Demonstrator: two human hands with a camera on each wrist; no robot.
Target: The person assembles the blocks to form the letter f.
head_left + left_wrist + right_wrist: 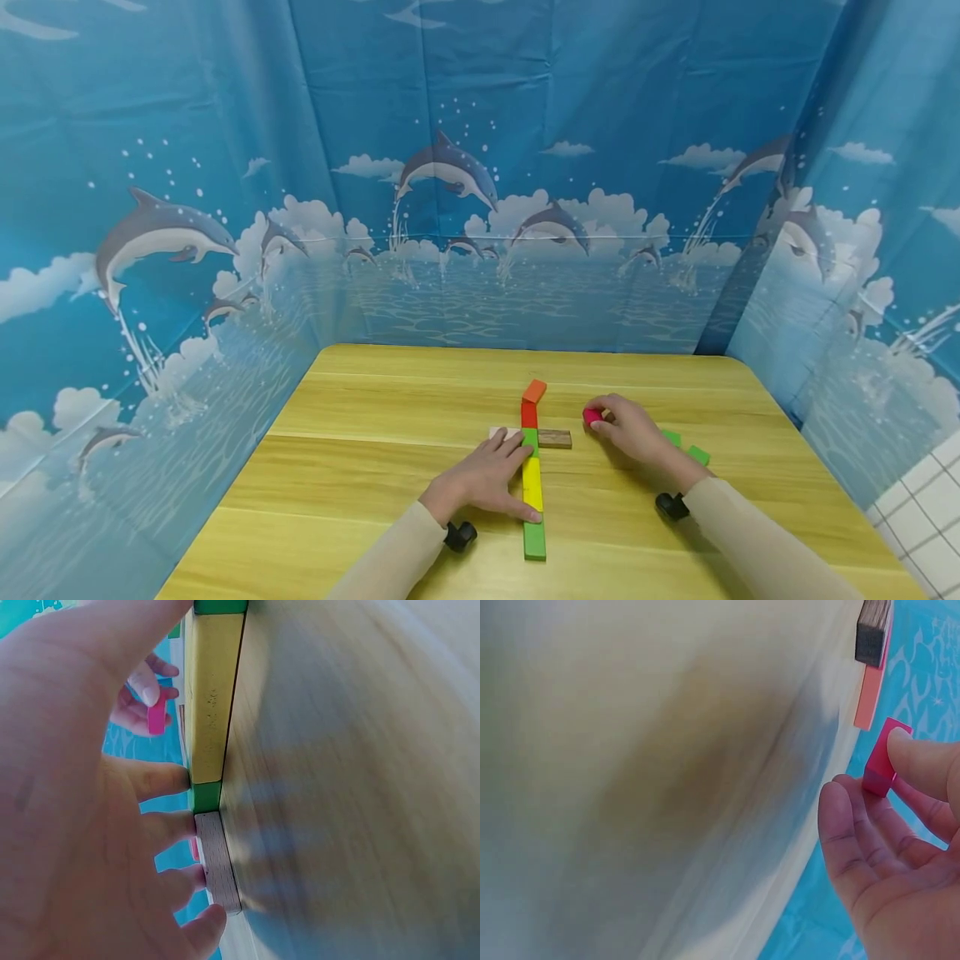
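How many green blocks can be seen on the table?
4. One at the near end of the line; one in the line under the left hand's fingers; two beside the right wrist. The hands may hide more.

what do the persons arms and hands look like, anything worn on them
Both arms wear long, plain beige sleeves that reach the wrists, with no pattern or markings visible. The left hand and right hand are bare: no gloves, and no rings that show. A small black device sits at the left wrist and another at the right. No cables are visible.
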